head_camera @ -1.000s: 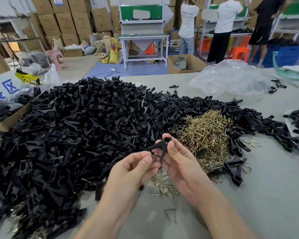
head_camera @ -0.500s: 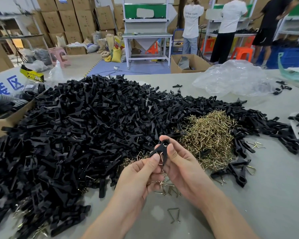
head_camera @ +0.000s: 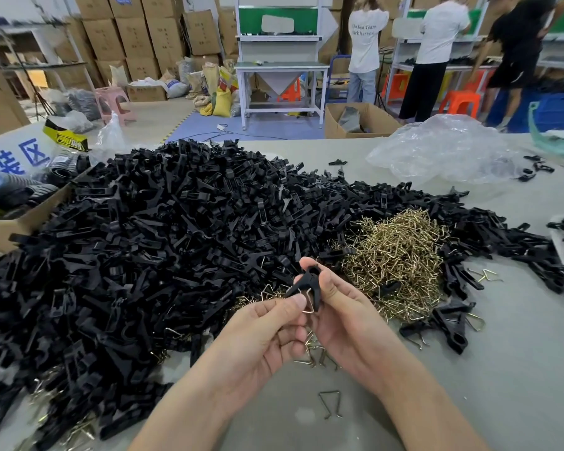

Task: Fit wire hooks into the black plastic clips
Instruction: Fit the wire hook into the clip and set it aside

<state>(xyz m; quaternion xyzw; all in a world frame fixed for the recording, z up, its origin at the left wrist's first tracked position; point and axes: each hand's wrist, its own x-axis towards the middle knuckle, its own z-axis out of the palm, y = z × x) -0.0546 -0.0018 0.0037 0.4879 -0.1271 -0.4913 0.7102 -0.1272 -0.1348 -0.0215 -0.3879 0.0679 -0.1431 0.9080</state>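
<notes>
Head view: the right hand (head_camera: 342, 317) has its grip closed on a black clip (head_camera: 310, 281), thumb and forefinger curled round its top, just below mid-frame. The left hand (head_camera: 261, 330) pinches a wire hook (head_camera: 308, 307) whose bend touches the clip's lower legs. From the hands, the big heap of black clips (head_camera: 160, 239) spreads toward 10 o'clock and the brass hook pile (head_camera: 398, 262) lies at 2 o'clock. One loose hook (head_camera: 331, 403) rests on the grey surface (head_camera: 502, 369) at 6 o'clock.

Black clip (head_camera: 308, 283) with wire hook (head_camera: 309, 308) held above brass hook pile (head_camera: 398, 262)
</notes>
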